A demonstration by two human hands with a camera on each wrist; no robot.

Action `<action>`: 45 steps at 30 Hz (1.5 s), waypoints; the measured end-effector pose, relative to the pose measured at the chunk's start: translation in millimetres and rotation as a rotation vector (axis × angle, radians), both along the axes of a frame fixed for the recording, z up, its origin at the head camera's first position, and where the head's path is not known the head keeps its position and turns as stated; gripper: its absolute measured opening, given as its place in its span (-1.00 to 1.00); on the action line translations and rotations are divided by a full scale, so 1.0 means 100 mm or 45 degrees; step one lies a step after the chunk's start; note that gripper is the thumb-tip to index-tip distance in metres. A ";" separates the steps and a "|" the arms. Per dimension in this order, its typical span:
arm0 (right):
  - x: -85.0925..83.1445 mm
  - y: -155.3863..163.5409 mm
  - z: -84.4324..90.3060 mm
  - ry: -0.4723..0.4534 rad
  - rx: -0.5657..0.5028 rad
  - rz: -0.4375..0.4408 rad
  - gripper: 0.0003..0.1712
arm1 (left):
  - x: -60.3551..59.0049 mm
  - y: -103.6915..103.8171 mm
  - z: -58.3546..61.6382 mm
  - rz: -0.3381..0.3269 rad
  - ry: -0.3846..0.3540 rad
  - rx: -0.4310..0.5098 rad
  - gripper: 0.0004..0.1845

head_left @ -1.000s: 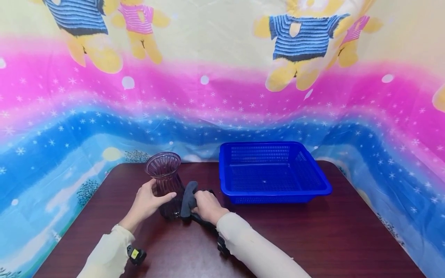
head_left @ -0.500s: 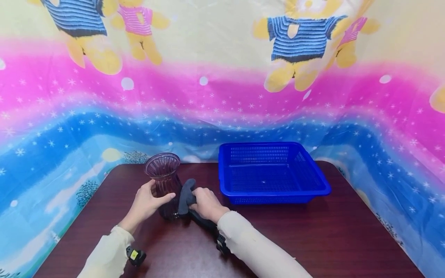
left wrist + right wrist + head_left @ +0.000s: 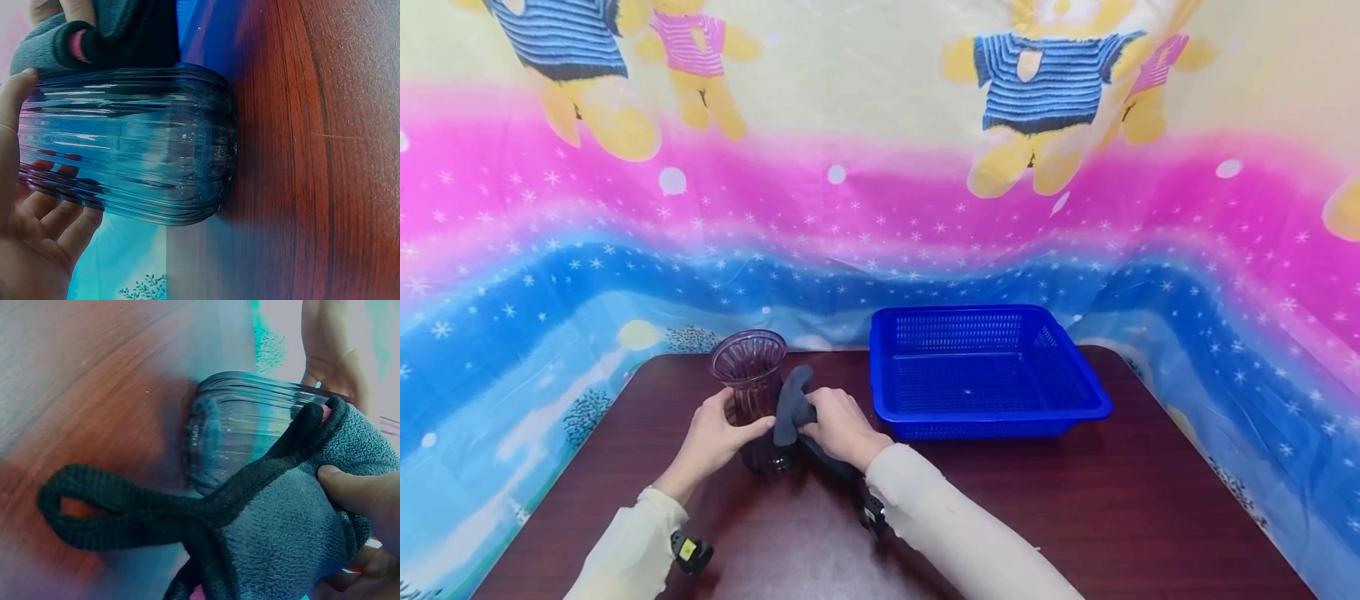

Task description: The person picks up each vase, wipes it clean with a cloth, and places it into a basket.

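Observation:
A ribbed, see-through purple glass vase point(image 3: 751, 392) with a flared rim stands upright on the table, left of the middle. My left hand point(image 3: 717, 433) grips its left side, thumb across the front and fingers behind, as the left wrist view also shows through the glass point(image 3: 144, 144). In my right hand point(image 3: 846, 423) is a bunched dark grey cloth point(image 3: 792, 408), pinched under the thumb and lying against the vase's right side. The right wrist view shows the cloth point(image 3: 294, 525) with black edging and a hanging loop point(image 3: 94, 506).
A blue plastic basket point(image 3: 985, 427) with perforated walls stands at the back right of the dark wooden table point(image 3: 1015, 517). Behind the table hangs a printed cloth backdrop point(image 3: 880, 217) with bears and snowflakes. A small black device point(image 3: 691, 552) is strapped at the left wrist.
My right hand and the cloth have moved up and slightly left along the vase's side. The left hand and the vase have stayed in place.

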State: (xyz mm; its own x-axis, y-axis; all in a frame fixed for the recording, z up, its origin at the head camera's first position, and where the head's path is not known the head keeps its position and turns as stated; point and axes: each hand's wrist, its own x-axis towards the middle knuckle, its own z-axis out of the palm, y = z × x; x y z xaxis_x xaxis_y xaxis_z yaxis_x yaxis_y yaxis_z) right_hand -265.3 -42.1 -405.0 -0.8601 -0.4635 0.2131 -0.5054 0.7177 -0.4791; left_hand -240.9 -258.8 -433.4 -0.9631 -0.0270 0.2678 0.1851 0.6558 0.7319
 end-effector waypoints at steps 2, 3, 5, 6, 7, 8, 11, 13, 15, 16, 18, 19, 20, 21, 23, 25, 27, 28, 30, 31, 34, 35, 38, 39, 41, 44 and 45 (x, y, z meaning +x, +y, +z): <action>0.00 -0.01 0.03 0.008 -0.008 0.000 -0.90 | 0.01 0.00 0.01 -0.004 -0.005 -0.003 -0.30; 0.00 -0.01 0.05 0.006 -0.014 0.000 -0.90 | 0.01 0.00 0.01 -0.007 -0.005 -0.004 -0.30; 0.00 -0.01 0.08 0.006 -0.024 0.003 -0.90 | 0.00 0.00 0.00 -0.011 0.003 -0.007 -0.32; 0.00 -0.01 0.11 0.009 -0.028 0.007 -0.90 | -0.01 -0.01 0.00 -0.012 0.008 -0.008 -0.33; 0.00 -0.01 0.13 0.016 -0.031 0.013 -0.90 | -0.01 -0.01 -0.01 -0.011 0.013 -0.011 -0.35; 0.00 -0.01 0.15 0.023 -0.033 0.020 -0.91 | -0.02 -0.01 -0.01 -0.008 0.019 -0.015 -0.37; -0.01 -0.02 0.20 0.065 -0.027 0.041 -0.92 | -0.03 0.00 -0.01 -0.004 0.025 -0.016 -0.39; -0.01 -0.02 0.23 0.081 -0.024 0.050 -0.91 | -0.04 0.00 -0.02 -0.003 0.024 -0.018 -0.39; -0.01 -0.03 0.25 0.090 -0.027 0.055 -0.91 | -0.04 -0.01 -0.02 -0.002 0.020 -0.016 -0.39; -0.01 -0.03 0.26 0.089 -0.030 0.055 -0.90 | -0.04 -0.01 -0.02 -0.002 0.020 -0.018 -0.39; -0.01 -0.03 0.26 0.088 -0.037 0.054 -0.89 | -0.04 -0.01 -0.02 -0.004 0.020 -0.018 -0.38; -0.01 -0.03 0.25 0.089 -0.038 0.053 -0.89 | -0.04 -0.01 -0.02 -0.004 0.021 -0.017 -0.38; -0.01 -0.03 0.25 0.090 -0.037 0.053 -0.88 | -0.03 -0.01 -0.02 -0.003 0.024 -0.020 -0.38; -0.01 -0.03 0.23 0.089 -0.035 0.053 -0.88 | -0.03 -0.01 -0.02 -0.004 0.025 -0.021 -0.38; -0.01 -0.04 0.21 0.088 -0.032 0.055 -0.86 | -0.03 -0.02 -0.03 0.001 0.026 -0.023 -0.38; -0.01 -0.04 0.18 0.076 -0.035 0.055 -0.83 | -0.03 -0.02 -0.03 0.008 0.027 -0.030 -0.38; 0.00 -0.04 0.16 0.062 -0.048 0.054 -0.80 | -0.03 -0.02 -0.03 0.012 0.027 -0.036 -0.39; 0.00 -0.04 0.15 0.060 -0.054 0.052 -0.79 | -0.03 -0.02 -0.03 0.014 0.027 -0.038 -0.39; 0.01 -0.03 0.12 0.062 -0.050 0.046 -0.77 | -0.02 -0.02 -0.02 0.007 0.025 -0.035 -0.38; 0.01 -0.03 0.10 0.068 -0.046 0.046 -0.78 | -0.02 -0.02 -0.02 0.002 0.023 -0.028 -0.38; 0.01 -0.03 0.03 0.098 -0.017 0.048 -0.79 | 0.00 -0.02 -0.02 -0.002 0.013 -0.013 -0.35; 0.01 -0.03 0.02 0.104 -0.010 0.050 -0.81 | 0.00 -0.03 -0.02 -0.003 0.009 -0.010 -0.33; 0.00 -0.02 -0.04 0.117 0.000 0.052 -0.84 | 0.01 -0.02 -0.02 0.005 0.002 -0.011 -0.30; 0.00 -0.02 -0.06 0.119 0.003 0.050 -0.85 | 0.00 -0.02 -0.02 0.007 0.001 -0.013 -0.30; 0.00 -0.01 -0.09 0.122 0.010 0.049 -0.86 | 0.00 -0.02 -0.03 0.008 0.001 -0.011 -0.30; -0.01 0.00 -0.15 0.130 0.029 0.045 -0.85 | -0.01 -0.01 -0.04 0.006 0.010 -0.007 -0.30; -0.01 0.00 -0.16 0.132 0.034 0.043 -0.85 | -0.01 -0.01 -0.04 0.004 0.011 -0.007 -0.30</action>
State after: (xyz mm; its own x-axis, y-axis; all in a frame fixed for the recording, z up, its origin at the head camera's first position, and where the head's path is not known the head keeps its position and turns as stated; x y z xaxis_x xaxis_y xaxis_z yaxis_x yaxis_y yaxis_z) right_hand -266.2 -41.6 -421.4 -0.8177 -0.4988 0.2873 -0.5757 0.7111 -0.4036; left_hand -242.1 -259.4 -437.2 -0.9606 -0.0288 0.2763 0.1893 0.6603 0.7268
